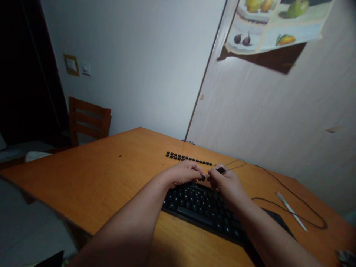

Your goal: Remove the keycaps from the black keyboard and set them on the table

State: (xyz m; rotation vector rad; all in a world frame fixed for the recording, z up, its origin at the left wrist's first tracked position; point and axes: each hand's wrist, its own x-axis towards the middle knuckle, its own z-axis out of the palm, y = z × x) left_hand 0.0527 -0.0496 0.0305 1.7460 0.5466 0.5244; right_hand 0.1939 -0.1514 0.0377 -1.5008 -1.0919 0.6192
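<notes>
Above the far edge of a black keyboard (194, 207), my left hand (185, 173) pinches a small black keycap (203, 178) between thumb and fingers. Close beside it, my right hand (226, 183) is closed on a wire keycap puller (221, 170) with a dark grip. Its thin wire loop sticks out to the right, and its near end points at the keycap. Whether the two touch is too small to tell. Loose black keycaps (179, 156) lie in rows on the table behind my hands. My forearms and hands cover parts of the keyboard.
The wooden table (133, 174) carries a white pen-like tool (292, 211) and a dark cable (303, 200) on the right. One small dark piece (120, 156) lies at the left. A wooden chair (89, 120) stands beyond the table, near the wall.
</notes>
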